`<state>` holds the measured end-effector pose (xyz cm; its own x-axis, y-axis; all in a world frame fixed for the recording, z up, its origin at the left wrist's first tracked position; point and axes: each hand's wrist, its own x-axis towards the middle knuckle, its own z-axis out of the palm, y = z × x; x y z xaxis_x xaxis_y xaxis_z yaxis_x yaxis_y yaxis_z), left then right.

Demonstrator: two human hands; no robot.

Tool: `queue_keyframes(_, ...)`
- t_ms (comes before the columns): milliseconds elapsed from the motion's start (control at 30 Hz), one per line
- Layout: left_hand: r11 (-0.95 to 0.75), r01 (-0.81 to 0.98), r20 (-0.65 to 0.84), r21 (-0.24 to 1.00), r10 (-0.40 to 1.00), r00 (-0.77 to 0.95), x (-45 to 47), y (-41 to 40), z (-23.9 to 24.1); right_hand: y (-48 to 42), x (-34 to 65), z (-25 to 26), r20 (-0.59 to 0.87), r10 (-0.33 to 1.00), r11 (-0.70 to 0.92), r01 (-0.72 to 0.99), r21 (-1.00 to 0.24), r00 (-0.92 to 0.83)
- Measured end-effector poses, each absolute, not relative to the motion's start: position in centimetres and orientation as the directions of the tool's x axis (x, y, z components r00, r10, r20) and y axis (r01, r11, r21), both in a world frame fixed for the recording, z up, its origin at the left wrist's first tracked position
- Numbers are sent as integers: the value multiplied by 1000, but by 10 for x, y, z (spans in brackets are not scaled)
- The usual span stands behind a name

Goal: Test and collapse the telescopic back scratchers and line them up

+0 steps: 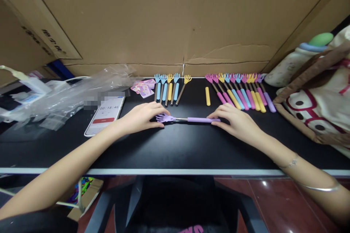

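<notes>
A purple back scratcher lies level across the black desk, its claw to the left and its handle to the right, with a metal rod between. My left hand has its thumb and fingers around the claw end. At the other end, my right hand pinches the purple handle. Beyond the left hand are several blue and yellow back scratchers in a row. Behind the right hand lies a longer row of pink, yellow, blue and purple back scratchers. A loose yellow handle sleeve lies between the rows.
A phone showing a timer lies left of my left hand. Farther left are clear plastic bags; small printed cards sit behind the phone. A patterned bag and a bottle stand at right. Cardboard walls the back.
</notes>
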<state>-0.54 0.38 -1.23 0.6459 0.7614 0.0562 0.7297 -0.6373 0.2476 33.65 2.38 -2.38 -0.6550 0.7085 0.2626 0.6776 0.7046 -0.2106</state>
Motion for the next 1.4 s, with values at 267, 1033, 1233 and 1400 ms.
queue_keyframes(267, -614, 734, 27, 290, 772, 635, -10, 1, -12, 23, 337, -26, 239, 708, 705, 685, -182, -665)
queue_keyframes(1033, -570, 736, 7, 364, 792, 610, -15, -8, -10, 25, 344, -24, 191, 675, 736, 632, -244, -713)
queue_keyframes(1233, -571, 742, 5, 351, 794, 609, -14, -8, -10, 26, 345, -23, 156, 689, 719, 642, -265, -708)
queue_keyframes(1400, -574, 741, 8, 348, 792, 610, -13, -8, -11, 27, 345, -22, 144, 696, 708, 640, -297, -703)
